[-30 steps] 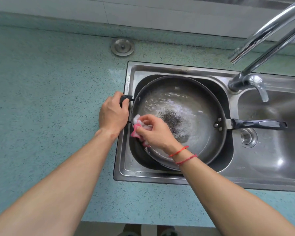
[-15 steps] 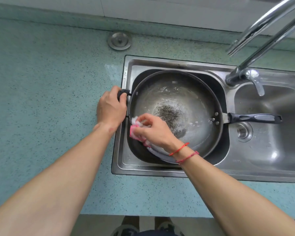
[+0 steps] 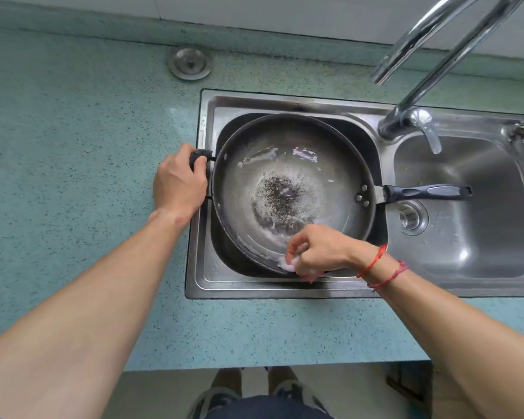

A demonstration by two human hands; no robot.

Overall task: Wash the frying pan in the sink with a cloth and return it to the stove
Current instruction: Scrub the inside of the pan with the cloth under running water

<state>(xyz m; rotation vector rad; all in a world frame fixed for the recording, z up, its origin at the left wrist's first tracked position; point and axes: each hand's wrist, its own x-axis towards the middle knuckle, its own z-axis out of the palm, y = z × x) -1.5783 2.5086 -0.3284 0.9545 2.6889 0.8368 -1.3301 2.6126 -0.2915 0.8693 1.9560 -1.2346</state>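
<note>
A large dark frying pan (image 3: 324,164) lies in the left basin of the steel sink (image 3: 206,267), its long black handle (image 3: 427,192) reaching over the right basin. Soapy water and a dark speckled patch cover its bottom. My left hand (image 3: 179,182) grips the small black helper handle on the pan's left side. My right hand (image 3: 318,249) presses a pink and white cloth (image 3: 288,264) against the pan's near rim; most of the cloth is hidden under the fingers.
A chrome tap (image 3: 430,65) arches over the divider between the basins. The right basin (image 3: 472,237) has a drain strainer (image 3: 412,217). A round metal cap (image 3: 190,63) sits in the teal speckled counter (image 3: 73,146) behind the sink. The stove is out of view.
My right hand slid the cloth from the pan's left rim along to its near rim. My left hand kept its hold on the helper handle.
</note>
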